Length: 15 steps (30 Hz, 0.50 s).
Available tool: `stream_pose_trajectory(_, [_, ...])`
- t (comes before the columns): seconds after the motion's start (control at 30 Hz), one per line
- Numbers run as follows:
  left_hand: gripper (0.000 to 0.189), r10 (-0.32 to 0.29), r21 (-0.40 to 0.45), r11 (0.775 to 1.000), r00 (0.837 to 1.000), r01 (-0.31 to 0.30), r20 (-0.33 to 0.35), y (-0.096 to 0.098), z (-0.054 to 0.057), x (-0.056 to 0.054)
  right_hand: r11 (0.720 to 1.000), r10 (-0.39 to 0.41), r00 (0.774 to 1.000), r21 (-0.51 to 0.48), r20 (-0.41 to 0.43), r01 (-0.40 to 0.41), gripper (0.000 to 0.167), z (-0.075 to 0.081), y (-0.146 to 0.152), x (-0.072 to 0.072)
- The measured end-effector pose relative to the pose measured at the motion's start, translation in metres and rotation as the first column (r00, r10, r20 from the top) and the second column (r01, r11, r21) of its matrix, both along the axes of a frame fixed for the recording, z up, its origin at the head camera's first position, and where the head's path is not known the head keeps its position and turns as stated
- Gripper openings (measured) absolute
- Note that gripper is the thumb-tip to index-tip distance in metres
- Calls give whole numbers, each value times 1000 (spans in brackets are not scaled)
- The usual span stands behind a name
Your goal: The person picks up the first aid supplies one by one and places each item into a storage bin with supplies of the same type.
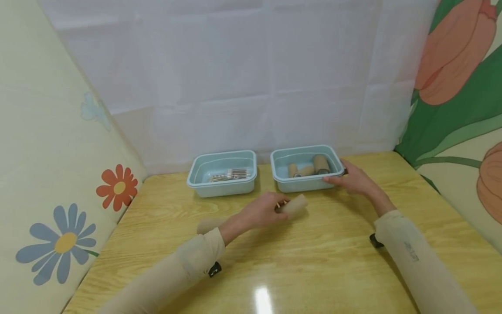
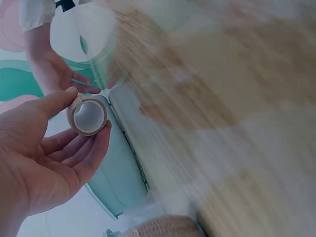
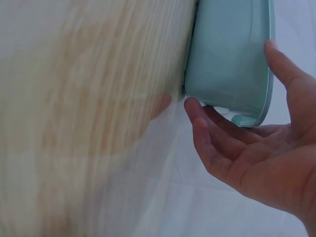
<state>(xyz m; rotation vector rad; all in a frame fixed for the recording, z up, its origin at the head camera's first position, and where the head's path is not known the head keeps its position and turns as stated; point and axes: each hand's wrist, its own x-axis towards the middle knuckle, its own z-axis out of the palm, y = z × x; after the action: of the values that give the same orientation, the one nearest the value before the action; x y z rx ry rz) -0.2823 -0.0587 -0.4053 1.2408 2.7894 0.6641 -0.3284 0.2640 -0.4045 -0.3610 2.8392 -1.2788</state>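
Note:
My left hand [image 1: 260, 211] pinches a cardboard tube [image 1: 296, 205] near one end, just in front of the right-hand light-blue plastic bin [image 1: 303, 186]. The left wrist view looks into the tube's hollow end [image 2: 79, 129], with thumb and fingertips on opposite sides of it. At that bin's right end, my right hand [image 1: 354, 179] grips the corner. In the right wrist view the thumb lies on the bin's rim [image 3: 271, 89] and the fingers curl by its end wall. Inside sit several brown cardboard rolls [image 1: 321, 164].
Left of that bin stands a matching blue bin [image 1: 224, 190] holding shiny metal cutlery [image 1: 237, 173]. Another cardboard tube [image 1: 207, 225] lies on the wooden table [image 1: 313, 266], partly hidden behind the left forearm. A white sheet [image 1: 235, 78] hangs behind the bins, and painted walls flank the table.

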Motion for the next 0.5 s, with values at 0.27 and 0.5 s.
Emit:
stream_pose_trajectory(0.27, [37, 59, 97, 993, 995, -67, 77, 4, 4, -1, 1000, 20, 1000, -8, -5, -20, 94, 0, 1, -1])
stream_pose_trajectory(0.5, [39, 59, 190, 979, 996, -71, 69, 9, 11, -4, 1000, 19, 1000, -13, -23, -20, 92, 0, 0, -1])
